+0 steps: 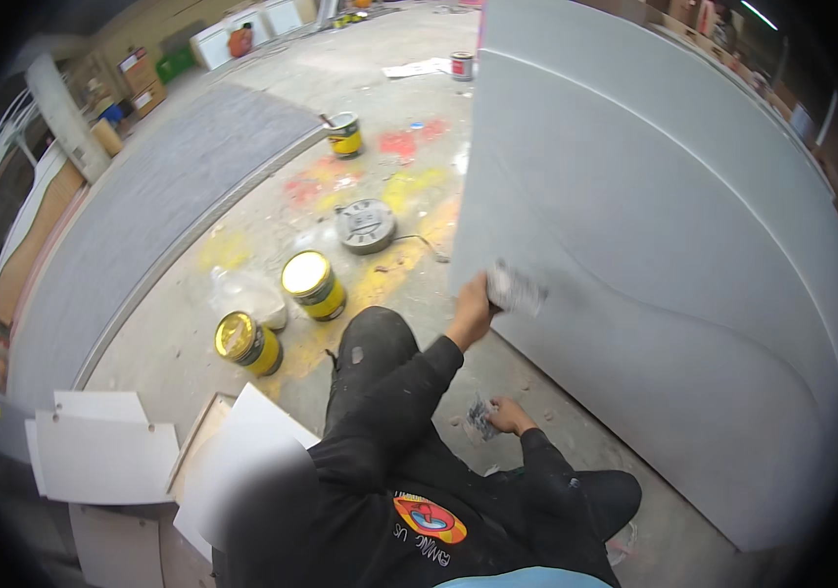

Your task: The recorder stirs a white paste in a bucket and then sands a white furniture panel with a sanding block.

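My left hand (473,312) is closed on a flat, putty-smeared scraper (517,288), blurred by motion, at the left part of a large grey panel (654,245). The panel stands upright on the floor to my right, and a curved line runs across its face. Lower down, near the panel's bottom edge, my right hand (511,416) grips a smaller flat scraper (481,418) streaked grey and black, held just over the floor. Its exact shape is hard to make out.
Yellow-and-black cans (313,284) stand left of my knee beside a clear plastic bag (247,296). Farther off are a round grey lid (366,225) and a yellow can (344,135). White boards (105,456) lie at lower left. Paint stains mark the concrete floor.
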Demonstrator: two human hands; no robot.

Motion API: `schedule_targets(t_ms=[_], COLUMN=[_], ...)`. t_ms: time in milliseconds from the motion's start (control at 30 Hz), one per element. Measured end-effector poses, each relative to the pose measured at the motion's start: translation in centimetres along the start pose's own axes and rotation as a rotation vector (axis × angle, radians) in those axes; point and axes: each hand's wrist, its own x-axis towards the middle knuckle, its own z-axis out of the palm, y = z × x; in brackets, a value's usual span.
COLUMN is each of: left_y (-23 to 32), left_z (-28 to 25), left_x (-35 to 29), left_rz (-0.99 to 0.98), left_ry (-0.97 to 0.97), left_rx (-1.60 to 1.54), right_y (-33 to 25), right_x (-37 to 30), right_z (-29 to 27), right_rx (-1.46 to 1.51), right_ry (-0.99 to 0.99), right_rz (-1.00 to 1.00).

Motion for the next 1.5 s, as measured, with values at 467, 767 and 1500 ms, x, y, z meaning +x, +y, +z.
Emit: schedule_targets(t_ms=[467,767,1500], left_y=[-4.8,-8.1,-0.2], left_z=[-2.3,3.6,6.6], left_x=[-0.6,-3.3,21.4], left_rz=[-0.177,0.311,1.042], left_ry=[-0.045,-0.122,0.318], left_rx=[0.641,0.543,0.920], right_y=[-5.8,-8.6,5.1], right_x=[1.2,-2.0,-11.2], right_z=[-15.7,-18.0,-35.1], right_rx=[1.540,1.239,-0.626], right_ry=[0.389,0.604,1.823], right_rz=[-0.187,0.015,0.218])
